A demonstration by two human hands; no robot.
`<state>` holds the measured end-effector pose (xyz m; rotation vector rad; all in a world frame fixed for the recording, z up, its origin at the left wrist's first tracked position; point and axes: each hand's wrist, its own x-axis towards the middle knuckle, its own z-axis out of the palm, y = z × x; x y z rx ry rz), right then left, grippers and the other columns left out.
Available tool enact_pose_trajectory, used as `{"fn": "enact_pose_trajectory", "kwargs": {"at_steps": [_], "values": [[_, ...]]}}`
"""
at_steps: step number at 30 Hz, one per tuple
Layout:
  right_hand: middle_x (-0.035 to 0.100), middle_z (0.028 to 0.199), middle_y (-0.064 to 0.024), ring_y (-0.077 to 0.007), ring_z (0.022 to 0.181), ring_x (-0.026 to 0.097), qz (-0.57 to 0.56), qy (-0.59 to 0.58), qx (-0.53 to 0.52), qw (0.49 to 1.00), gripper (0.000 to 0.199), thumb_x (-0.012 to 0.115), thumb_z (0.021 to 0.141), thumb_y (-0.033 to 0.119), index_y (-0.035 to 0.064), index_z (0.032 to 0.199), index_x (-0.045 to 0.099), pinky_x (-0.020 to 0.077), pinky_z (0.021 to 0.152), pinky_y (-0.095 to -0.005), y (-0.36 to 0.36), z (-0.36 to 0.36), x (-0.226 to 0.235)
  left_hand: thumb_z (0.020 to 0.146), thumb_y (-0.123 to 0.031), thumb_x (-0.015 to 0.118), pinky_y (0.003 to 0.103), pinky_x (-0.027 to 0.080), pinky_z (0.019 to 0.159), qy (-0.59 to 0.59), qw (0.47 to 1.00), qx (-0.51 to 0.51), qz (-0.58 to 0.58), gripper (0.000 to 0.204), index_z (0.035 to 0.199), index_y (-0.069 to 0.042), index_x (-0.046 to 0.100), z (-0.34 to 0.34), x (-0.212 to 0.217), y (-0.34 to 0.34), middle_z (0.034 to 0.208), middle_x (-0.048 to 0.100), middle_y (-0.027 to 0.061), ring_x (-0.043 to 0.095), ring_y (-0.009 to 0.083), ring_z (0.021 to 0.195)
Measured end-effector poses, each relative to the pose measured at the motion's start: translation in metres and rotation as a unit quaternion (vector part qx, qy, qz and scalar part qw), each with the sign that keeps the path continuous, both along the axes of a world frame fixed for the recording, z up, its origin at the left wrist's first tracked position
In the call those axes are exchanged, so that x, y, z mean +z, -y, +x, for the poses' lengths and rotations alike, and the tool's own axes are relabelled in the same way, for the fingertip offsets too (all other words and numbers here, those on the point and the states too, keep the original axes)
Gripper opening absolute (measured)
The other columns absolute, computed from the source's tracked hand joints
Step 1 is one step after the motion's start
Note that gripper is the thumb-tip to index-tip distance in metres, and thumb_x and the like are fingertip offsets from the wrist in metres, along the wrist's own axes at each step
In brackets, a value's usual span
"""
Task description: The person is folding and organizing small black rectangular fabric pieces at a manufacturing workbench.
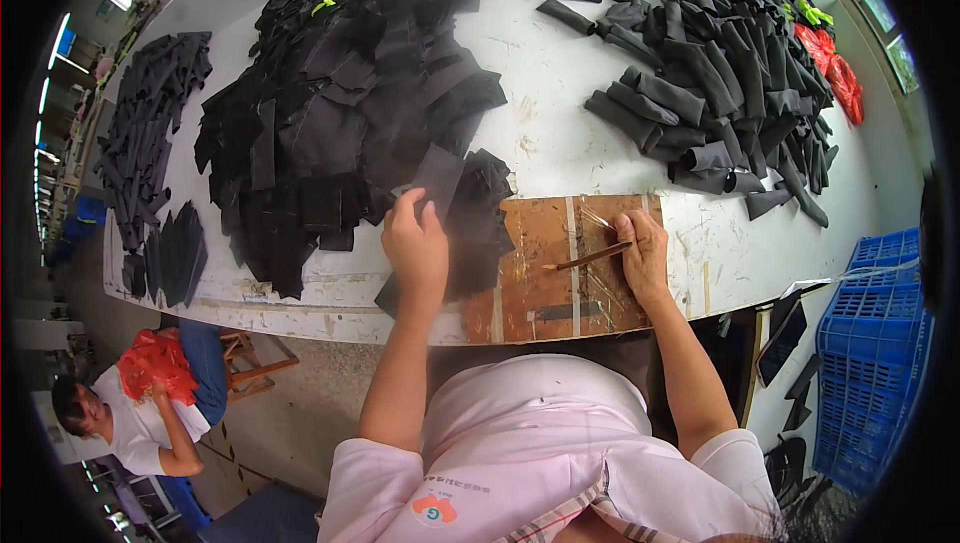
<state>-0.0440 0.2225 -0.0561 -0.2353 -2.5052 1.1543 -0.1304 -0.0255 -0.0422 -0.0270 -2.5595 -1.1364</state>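
Observation:
My left hand [415, 243] pinches a flat black fabric piece [438, 175] and lifts its edge off a small stack of black pieces [478, 233] at the table's near edge. My right hand [643, 253] rests on a worn wooden board [545, 273] and holds a thin brown stick [592, 258] that lies across the board. A large heap of flat black fabric pieces [340, 103] spreads just beyond my left hand. A pile of rolled black pieces [720, 83] lies at the far right.
A white table [560, 93] carries everything. Dark strips [150, 133] lie at its far left. Red bags [835, 73] sit behind the rolled pile. Blue crates [870, 343] stand at my right. Another person holding a red bag [155, 363] sits low at the left.

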Motion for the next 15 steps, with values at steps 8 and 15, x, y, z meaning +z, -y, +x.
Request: {"fn": "enact_pose_trajectory", "kwargs": {"at_steps": [8,15], "values": [[0.051,0.065,-0.0131,-0.0271,0.057,0.048,0.006,-0.027,-0.003,1.0,0.02,0.048,0.086,0.014,-0.0014,0.074,0.052,0.0382,0.053,-0.0324,-0.002,0.002,-0.003,0.077,0.0,0.059,0.025,0.047,0.072,0.229,0.789,-0.039,0.569,0.036,0.111,0.002,0.046,0.023,0.048,0.012,0.094,0.058,0.0087,0.058,0.0144,0.08],[0.053,0.073,-0.0063,-0.023,0.068,0.05,0.211,-0.309,0.127,0.919,0.021,0.069,0.056,0.017,0.0054,0.071,0.06,0.0418,0.062,-0.0332,0.057,0.056,0.062,0.073,0.0,0.061,0.025,0.045,0.071,0.427,0.727,-0.142,0.518,0.035,0.106,0.004,0.047,0.071,0.051,0.007,0.095,0.055,0.008,0.054,0.0138,0.082]]}}
